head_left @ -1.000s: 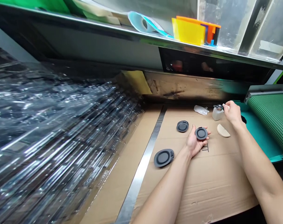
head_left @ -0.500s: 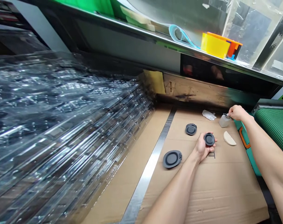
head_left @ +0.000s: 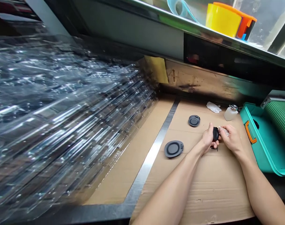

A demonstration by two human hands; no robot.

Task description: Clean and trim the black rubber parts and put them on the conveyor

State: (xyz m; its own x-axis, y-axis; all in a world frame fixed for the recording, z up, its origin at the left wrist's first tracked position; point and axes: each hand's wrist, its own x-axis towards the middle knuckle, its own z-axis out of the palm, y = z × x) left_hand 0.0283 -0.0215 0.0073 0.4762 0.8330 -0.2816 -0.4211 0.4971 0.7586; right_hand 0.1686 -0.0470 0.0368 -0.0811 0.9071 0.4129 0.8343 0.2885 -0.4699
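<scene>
My left hand (head_left: 207,137) is closed around a small round black part (head_left: 216,133), which now stands edge-on to me. Close on its right, my right hand (head_left: 232,139) pinches a small whitish piece (head_left: 224,131) against or just beside the part; contact is hard to make out. Two similar dark grey round parts, each with a small clip at one edge, lie on the cardboard: a smaller one (head_left: 194,121) behind and a larger one (head_left: 174,149) to the left. The cream half-round pad seen earlier is not visible as a separate piece.
A white bottle with a metal top (head_left: 230,113) and a crumpled white cloth (head_left: 213,107) stand at the back. A teal bin with an orange handle (head_left: 262,153) is on the right, below a green mesh surface (head_left: 280,115). Clear plastic trays (head_left: 74,125) are piled left.
My right hand has come from the bottle top to my left hand, now with a whitish piece in its fingers. My left hand has turned the round part edge-on. The view has tilted down.
</scene>
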